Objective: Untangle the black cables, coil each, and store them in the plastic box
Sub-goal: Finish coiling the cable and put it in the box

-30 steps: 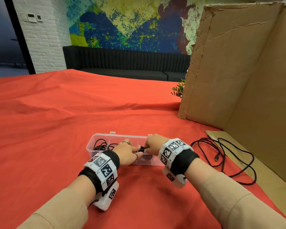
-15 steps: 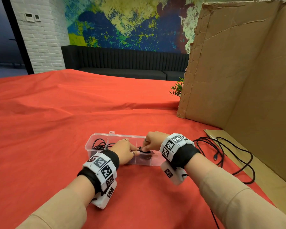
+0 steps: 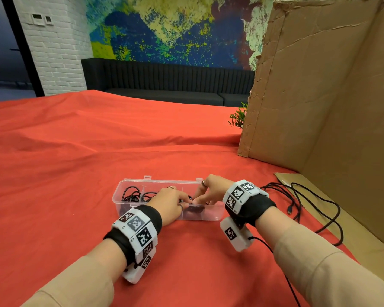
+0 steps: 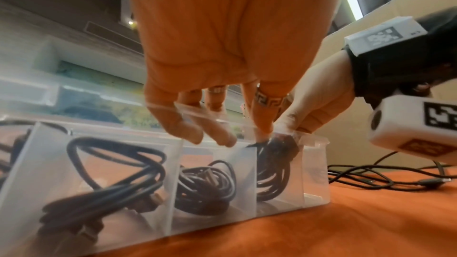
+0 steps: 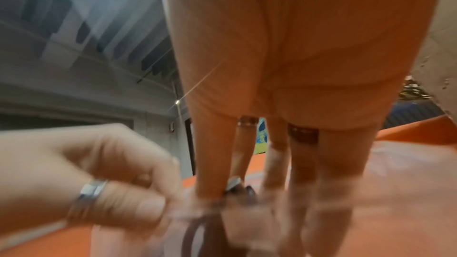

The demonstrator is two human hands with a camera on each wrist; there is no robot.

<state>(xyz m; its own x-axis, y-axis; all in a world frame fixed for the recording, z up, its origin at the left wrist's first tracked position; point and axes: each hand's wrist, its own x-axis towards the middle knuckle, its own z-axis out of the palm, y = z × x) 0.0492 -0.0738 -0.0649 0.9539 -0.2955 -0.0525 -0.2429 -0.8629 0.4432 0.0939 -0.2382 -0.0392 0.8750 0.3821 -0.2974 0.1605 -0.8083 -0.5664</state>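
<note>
A clear plastic box (image 3: 164, 181) with divided compartments sits on the red cloth. Coiled black cables (image 4: 111, 183) fill its left compartments, and another coil (image 4: 205, 187) lies in the middle one. My left hand (image 3: 173, 202) and right hand (image 3: 211, 191) meet over a compartment right of the middle. Both pinch the top of a coiled black cable (image 4: 272, 173) that stands mostly inside it. In the right wrist view my right hand's fingers (image 5: 304, 173) point down beside the cable (image 5: 195, 232), and a metal plug shows between them. The rightmost compartment looks empty.
A loose black cable (image 3: 298, 204) sprawls on the cloth and on flat cardboard to the right of the box. A tall cardboard wall (image 3: 319, 96) stands at the back right. Bare red cloth (image 3: 75, 162) spreads left of and beyond the box.
Both hands have sunk lower over the box with the coil, which now sits deeper in its compartment. My right hand's fingers have turned to point downward.
</note>
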